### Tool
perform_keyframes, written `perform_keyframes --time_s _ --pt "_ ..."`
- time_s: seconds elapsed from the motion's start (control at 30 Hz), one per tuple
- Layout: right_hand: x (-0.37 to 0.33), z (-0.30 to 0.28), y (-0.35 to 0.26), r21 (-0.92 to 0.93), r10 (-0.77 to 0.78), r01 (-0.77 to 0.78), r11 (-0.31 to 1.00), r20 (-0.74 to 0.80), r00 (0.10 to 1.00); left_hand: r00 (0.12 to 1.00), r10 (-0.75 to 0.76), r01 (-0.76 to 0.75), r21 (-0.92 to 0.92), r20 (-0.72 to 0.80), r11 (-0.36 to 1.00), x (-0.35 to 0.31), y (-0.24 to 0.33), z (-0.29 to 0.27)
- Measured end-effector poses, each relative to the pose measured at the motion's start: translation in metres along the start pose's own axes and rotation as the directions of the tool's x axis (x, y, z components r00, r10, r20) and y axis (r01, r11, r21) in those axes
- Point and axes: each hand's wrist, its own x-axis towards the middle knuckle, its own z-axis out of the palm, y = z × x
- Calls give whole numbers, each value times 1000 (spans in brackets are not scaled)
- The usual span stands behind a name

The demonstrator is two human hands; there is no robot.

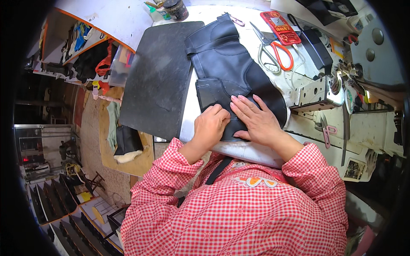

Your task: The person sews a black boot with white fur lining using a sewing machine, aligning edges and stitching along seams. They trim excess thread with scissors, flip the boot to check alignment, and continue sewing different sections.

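A black leather piece (222, 56) with stitched panels and a strap-like band near its far end, shaped like a boot upper, lies in front of me on the white work surface. My left hand (210, 126) is closed at its near left part, fingers curled and pinching the leather; the fingertips are partly hidden. Flat on the leather just to the right rests my right hand (257, 121), its fingers stretched out and holding nothing. Under the left side of the leather lies a dark flat board (160, 81).
Beyond the leather on the right lie large scissors (273, 53) with orange and grey handles and a red phone (282, 29). A sewing machine (318, 96) stands close on the right, pink-handled snips (326, 131) near it. Jars (176, 10) stand at the back.
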Motion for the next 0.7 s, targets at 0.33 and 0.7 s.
perform_keyframes --time_s 0.33,0.7 --pt "-1 3 0 -19 -2 2 1000 -8 1000 1000 14 -18 171 27 985 7 8 10" --pt "-3 2 -1 -34 -7 6 999 -22 1000 787 -485 433 -218 -381 874 -9 -37 -14"
